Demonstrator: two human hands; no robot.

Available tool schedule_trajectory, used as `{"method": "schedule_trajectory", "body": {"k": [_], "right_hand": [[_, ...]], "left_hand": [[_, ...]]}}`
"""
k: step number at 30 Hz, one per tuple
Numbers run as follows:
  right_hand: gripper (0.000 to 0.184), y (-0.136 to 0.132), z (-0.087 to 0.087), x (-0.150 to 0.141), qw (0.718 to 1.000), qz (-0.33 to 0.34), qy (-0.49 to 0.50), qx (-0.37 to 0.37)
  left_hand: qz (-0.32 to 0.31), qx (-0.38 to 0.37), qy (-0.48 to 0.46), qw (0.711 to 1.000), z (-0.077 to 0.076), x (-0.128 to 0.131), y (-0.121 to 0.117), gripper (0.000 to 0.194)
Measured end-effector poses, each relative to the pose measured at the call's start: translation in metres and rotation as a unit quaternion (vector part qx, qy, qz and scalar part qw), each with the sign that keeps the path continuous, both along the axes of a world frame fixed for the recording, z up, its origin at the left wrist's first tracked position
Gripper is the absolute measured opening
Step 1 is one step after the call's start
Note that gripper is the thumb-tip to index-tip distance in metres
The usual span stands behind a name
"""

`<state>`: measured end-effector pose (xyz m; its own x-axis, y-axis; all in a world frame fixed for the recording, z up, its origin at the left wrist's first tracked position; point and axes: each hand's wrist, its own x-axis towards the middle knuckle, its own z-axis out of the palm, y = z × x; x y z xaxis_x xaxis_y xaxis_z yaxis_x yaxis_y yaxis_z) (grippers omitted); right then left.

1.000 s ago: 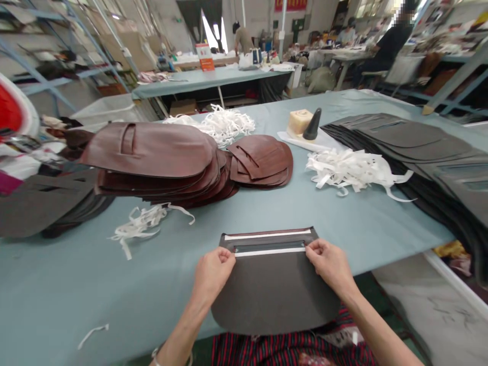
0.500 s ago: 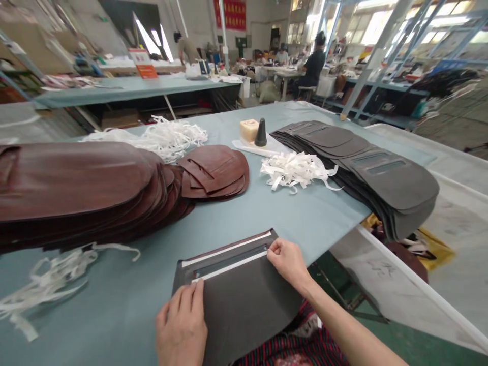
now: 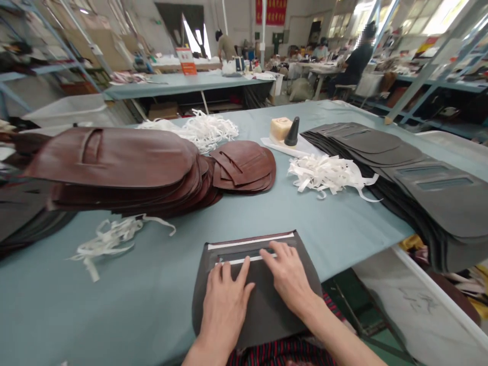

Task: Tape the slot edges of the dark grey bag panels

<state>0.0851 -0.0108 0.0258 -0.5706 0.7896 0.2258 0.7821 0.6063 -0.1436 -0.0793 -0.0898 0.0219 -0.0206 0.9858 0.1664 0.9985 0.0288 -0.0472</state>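
A dark grey, round-ended leather panel (image 3: 263, 312) lies at the near table edge, partly over my lap. One white tape strip (image 3: 251, 240) runs along its far edge. Below the slot in the panel, a second white strip (image 3: 241, 261) is partly covered by my fingers. My left hand (image 3: 226, 300) rests on the panel with fingers spread, tips on this lower strip. My right hand (image 3: 285, 272) lies flat at the strip's right part, its fingers apart. Neither hand grips anything.
Brown leather panels (image 3: 133, 157) are stacked at left, with a smaller brown stack (image 3: 244, 165) beside them. Grey panels (image 3: 438, 188) overhang the right edge. White strip piles (image 3: 328, 173), a yellowish block (image 3: 280, 128) and a dark cone (image 3: 293, 132) sit farther back. People work in the background.
My right hand has let go of the strip's right end and moved left, fingers now spread flat. My left hand has come farther onto the panel. The view has swung left.
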Motion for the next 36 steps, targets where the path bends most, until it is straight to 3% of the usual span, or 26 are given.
{"method": "schedule_trajectory", "body": {"k": [3,6,9,12,15,17,21,23,25,27,30,33,36], "right_hand": [[0.038,-0.019,-0.002,-0.016,0.995,0.097,-0.024,0.006],[0.035,-0.027,-0.003,-0.018,0.994,0.104,-0.037,0.002],[0.018,-0.018,-0.003,-0.018,0.994,0.102,-0.020,-0.025],[0.011,0.000,-0.006,-0.022,0.990,0.130,0.042,-0.044],[0.008,0.011,-0.015,-0.027,0.979,0.154,0.117,-0.059],[0.010,0.014,-0.019,-0.027,0.975,0.156,0.142,-0.066],[0.017,0.015,-0.019,-0.025,0.974,0.146,0.162,-0.056],[0.016,0.017,-0.016,-0.023,0.978,0.122,0.165,-0.048],[0.018,0.019,-0.016,-0.022,0.982,0.099,0.157,-0.038],[0.021,0.021,-0.019,-0.022,0.987,0.086,0.137,-0.020],[0.023,0.022,-0.024,-0.027,0.992,0.073,0.104,0.013],[0.023,0.020,-0.023,-0.045,0.995,0.049,0.083,0.029],[0.019,0.019,-0.019,-0.079,0.997,0.029,0.069,0.017]], "left_hand": [[-0.009,-0.003,-0.001,1.000,0.003,-0.008,0.004,0.044],[-0.037,0.009,-0.023,0.999,0.001,-0.018,0.003,0.044],[-0.045,0.025,-0.079,0.996,-0.003,-0.028,0.003,0.039],[0.045,0.079,-0.138,0.986,-0.006,-0.042,0.007,0.033],[0.181,0.094,-0.188,0.961,-0.006,-0.063,0.012,0.054],[0.200,0.043,-0.259,0.944,0.000,-0.077,0.015,0.058],[0.157,-0.005,-0.386,0.909,0.028,-0.105,0.024,0.044],[0.164,0.020,-0.390,0.906,0.041,-0.118,0.032,0.044],[0.197,0.048,-0.339,0.919,0.044,-0.125,0.038,0.042],[0.206,0.075,-0.270,0.938,0.035,-0.124,0.040,0.041],[0.127,0.098,-0.249,0.955,0.005,-0.109,0.036,0.034],[0.071,0.124,-0.268,0.953,-0.019,-0.093,0.028,0.019],[0.061,0.155,-0.286,0.944,-0.026,-0.088,0.024,0.015]]}}
